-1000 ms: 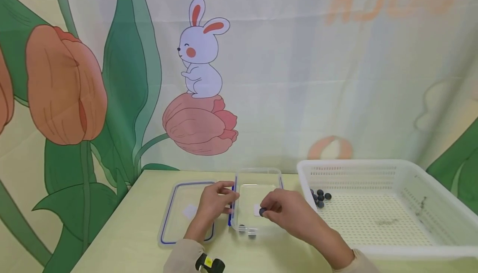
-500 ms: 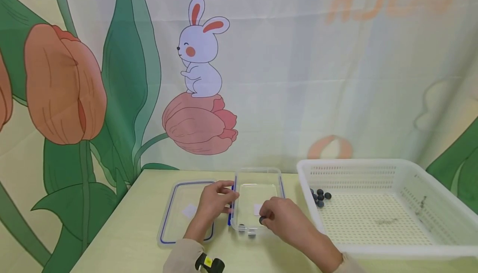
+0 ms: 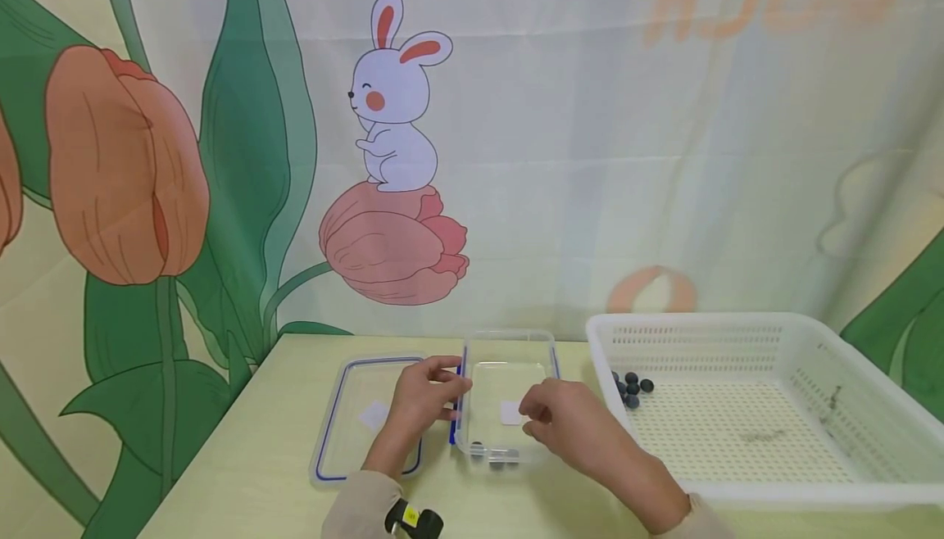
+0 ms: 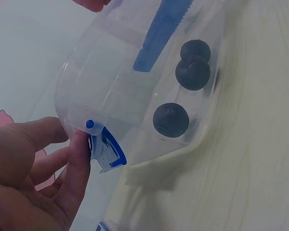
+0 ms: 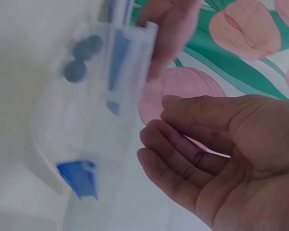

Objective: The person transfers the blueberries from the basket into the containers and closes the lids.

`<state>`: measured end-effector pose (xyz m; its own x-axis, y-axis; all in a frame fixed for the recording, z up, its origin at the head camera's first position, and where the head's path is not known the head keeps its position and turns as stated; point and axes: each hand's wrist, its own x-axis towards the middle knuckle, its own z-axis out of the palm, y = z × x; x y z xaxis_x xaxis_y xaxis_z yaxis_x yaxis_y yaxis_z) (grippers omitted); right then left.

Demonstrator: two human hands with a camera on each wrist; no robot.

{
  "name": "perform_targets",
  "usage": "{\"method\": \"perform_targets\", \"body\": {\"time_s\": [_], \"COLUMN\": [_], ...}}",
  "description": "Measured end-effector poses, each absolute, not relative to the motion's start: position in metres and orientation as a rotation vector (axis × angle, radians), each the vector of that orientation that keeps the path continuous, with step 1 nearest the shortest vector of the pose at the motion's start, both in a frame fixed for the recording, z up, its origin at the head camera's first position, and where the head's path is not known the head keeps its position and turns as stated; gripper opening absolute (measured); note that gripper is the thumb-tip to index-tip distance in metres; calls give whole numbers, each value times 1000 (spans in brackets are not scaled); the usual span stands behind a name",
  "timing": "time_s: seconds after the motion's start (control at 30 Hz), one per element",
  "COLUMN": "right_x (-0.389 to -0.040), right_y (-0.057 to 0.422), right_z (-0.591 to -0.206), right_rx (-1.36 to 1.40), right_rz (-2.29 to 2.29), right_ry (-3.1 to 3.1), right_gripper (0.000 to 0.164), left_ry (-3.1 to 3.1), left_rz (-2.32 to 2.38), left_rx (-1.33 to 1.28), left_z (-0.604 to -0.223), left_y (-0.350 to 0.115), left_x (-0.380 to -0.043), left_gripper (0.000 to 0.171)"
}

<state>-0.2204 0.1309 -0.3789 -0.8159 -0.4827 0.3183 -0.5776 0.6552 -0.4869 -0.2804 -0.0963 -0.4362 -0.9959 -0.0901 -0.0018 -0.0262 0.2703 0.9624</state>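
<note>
My left hand [image 3: 424, 398] holds the left side of a clear plastic food box [image 3: 507, 375], its fingers at the rim beside a blue latch [image 4: 108, 149]. Three blueberries [image 4: 171, 120] lie together on the bottom near the box's front end, two of them overlapping in the left wrist view. Over the box's right front part hovers my right hand [image 3: 578, 420]. Its fingers are loosely bent, and the right wrist view shows nothing between thumb and fingertips.
To the left, the box's clear lid [image 3: 347, 416] with a blue seal lies flat on the table [image 3: 243, 441]. A white perforated basket [image 3: 804, 490] stands at the right, with several blueberries [image 3: 632, 389] at its left side. A printed curtain [image 3: 531, 154] hangs behind.
My right hand lowered a blueberry to the box's front end and let it go, then rose a little, fingers parted. My left hand stayed on the box.
</note>
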Motion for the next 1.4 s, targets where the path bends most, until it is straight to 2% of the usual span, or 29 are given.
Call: {"method": "perform_targets", "body": {"time_s": [0.57, 0.87, 1.1, 1.4], "right_x": [-215, -207, -216, -253], "right_y": [179, 215, 233, 260], "right_z": [-331, -310, -292, -282], "right_rx": [591, 401, 450, 571], "right_rz": [981, 988, 853, 838], "right_ry": [-2672, -2678, -2715, -2788], "right_gripper": [12, 21, 18, 18], "left_ry": [-2440, -2442, -2442, -2444], "left_rz": [-1890, -1903, -1910, -1881], "left_rx": [101, 45, 57, 90], "left_z": [-436, -437, -437, -436], "left_y": [-99, -94, -95, -98], "left_x": [-279, -279, -279, -278], "left_gripper": [44, 43, 43, 43]}}
